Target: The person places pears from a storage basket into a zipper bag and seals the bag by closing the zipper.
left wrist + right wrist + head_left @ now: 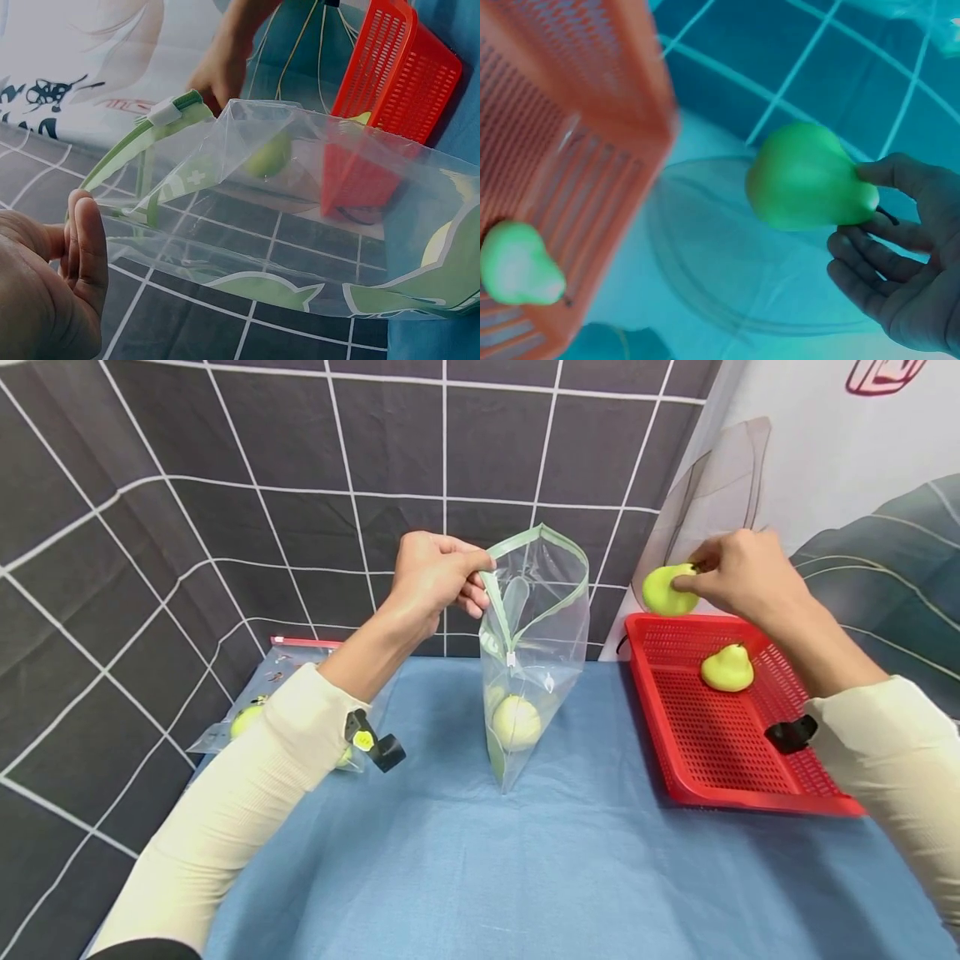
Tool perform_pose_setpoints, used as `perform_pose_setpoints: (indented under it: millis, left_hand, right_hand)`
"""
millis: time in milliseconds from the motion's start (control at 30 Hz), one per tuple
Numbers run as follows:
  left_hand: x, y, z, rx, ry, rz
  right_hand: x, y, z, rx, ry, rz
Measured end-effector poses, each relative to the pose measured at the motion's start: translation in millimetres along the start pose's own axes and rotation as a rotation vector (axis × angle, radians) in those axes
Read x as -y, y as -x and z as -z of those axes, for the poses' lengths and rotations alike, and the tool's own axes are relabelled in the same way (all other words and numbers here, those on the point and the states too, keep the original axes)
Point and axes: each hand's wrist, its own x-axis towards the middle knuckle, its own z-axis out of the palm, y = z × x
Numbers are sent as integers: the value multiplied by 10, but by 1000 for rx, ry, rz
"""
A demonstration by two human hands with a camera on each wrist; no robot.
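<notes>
We are pinching a clear zipper bag (543, 656) with our left hand (441, 570) and a green pear (666, 591) with our right hand (750, 575).

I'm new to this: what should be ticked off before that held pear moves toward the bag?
1. Pear gripped: ok; the right hand pinches it at the stem end.
2. Zip bag held: ok; the left hand grips its green-edged rim.
3. Bag mouth open: ok; the rim is spread apart.
4. Room inside: ok, it seems; a fruit sits low, with space above.
5. Pear over the mouth: not ok; it is off to the side, by the far edge of the red basket.
6. Bag steady without the hand: cannot tell.
</notes>
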Motion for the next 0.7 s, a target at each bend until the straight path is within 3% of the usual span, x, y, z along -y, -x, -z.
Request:
perform_pose_setpoints:
  millis: [333, 567, 700]
  left_hand:
    - [5, -5, -27, 6, 2, -4]
    - [13, -16, -45, 3, 0, -3]
    - [14, -21, -54, 9, -2, -3]
  right_hand:
    - [554, 73, 128, -260, -201, 72]
    - [990, 137, 161, -531, -368, 243]
    - [1187, 193, 158, -556, -432, 312]
